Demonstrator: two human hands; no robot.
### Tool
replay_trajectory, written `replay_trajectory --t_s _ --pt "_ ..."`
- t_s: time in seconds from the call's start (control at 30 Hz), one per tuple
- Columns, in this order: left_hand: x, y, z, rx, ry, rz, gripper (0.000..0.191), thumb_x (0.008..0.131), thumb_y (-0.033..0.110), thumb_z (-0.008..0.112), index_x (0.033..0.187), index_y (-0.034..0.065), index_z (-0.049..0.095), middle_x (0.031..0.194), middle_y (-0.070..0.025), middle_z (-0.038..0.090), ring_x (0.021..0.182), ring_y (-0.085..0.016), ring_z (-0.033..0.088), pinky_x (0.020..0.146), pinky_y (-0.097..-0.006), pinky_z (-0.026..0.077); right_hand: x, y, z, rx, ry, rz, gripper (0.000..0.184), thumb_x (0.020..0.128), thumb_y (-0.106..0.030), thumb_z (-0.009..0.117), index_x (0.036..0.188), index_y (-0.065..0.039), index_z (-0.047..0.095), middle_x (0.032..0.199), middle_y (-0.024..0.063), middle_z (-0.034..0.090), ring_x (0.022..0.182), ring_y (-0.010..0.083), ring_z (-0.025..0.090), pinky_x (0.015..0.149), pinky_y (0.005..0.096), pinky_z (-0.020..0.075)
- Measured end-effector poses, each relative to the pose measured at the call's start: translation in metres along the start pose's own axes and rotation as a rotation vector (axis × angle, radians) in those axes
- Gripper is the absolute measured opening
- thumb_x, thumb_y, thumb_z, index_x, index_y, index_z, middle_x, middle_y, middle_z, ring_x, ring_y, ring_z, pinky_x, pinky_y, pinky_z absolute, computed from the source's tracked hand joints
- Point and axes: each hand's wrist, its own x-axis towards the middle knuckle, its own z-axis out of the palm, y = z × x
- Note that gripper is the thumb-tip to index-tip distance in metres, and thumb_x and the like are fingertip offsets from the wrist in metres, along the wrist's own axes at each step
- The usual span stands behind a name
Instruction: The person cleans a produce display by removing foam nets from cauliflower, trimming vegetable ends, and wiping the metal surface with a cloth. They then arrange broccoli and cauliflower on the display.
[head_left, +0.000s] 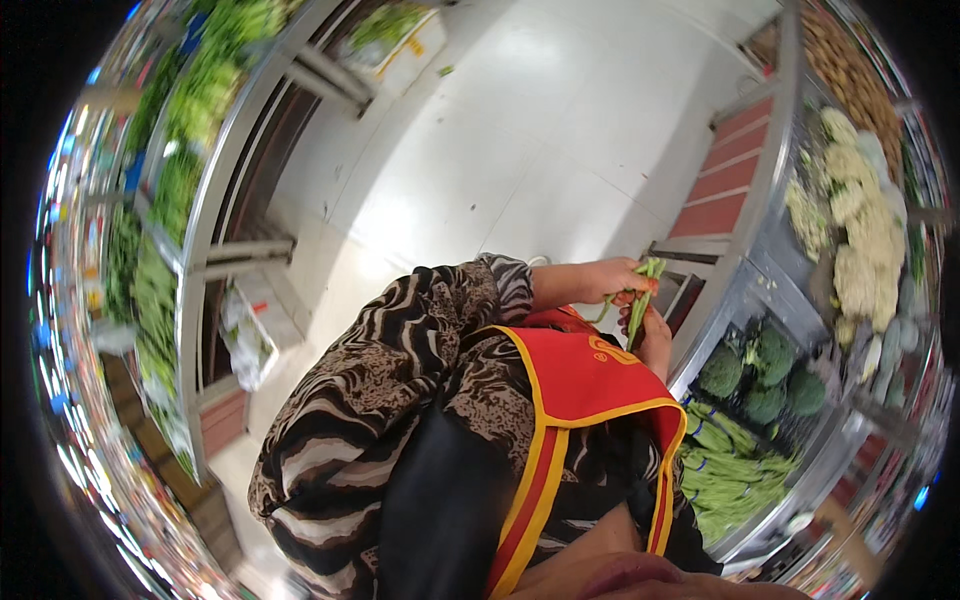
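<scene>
Both hands are close together at the edge of a metal vegetable stand, just above my red and yellow apron (581, 367). My left hand (619, 279) grips several slender green stalks (639, 313), which look like long beans. Below it, my right hand (654, 339) has its fingers around the lower part of the same stalks; the apron hides some of that forearm. A small red spot shows by the left fingertips, too small to identify. Nearest on the stand are bundled long green beans (731, 476) with blue ties and several broccoli heads (766, 375).
Cauliflower (862, 225) is heaped farther up the metal stand (784, 289), near brown root vegetables (851, 75). Opposite, a rack (196, 247) carries leafy greens (199, 105). White foam boxes (281, 319) rest on the tiled floor (480, 157) beside that rack.
</scene>
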Motion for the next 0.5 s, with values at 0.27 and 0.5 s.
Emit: replay_trajectory --t_s 0.27,0.5 --pt "-0.092 -0.126 -0.100 -0.218 0.517 0.207 0.021 0.094 0.027 0.056 0.089 0.0062 0.058 0.066 0.0000 0.049 0.051 -0.009 0.039 0.046 -0.0245 0.030 0.034 0.123 0.073 -0.564 -0.198 -0.018 0.026 0.098 -0.021 0.048 0.095 0.000 0.064 0.067 -0.0008 0.054 0.054 0.0061 0.046 0.049 0.0225 0.0361" --pt "-0.121 -0.213 -0.166 -0.287 0.801 0.521 0.027 0.098 0.031 0.047 0.091 0.0058 0.056 0.071 -0.0027 0.053 0.057 -0.012 0.044 0.052 -0.0280 0.037 0.052 0.193 0.128 -0.608 -0.409 -0.070 0.025 0.096 -0.022 0.051 0.090 0.000 0.060 0.070 0.0027 0.056 0.059 0.0107 0.051 0.054 0.0270 0.0411"
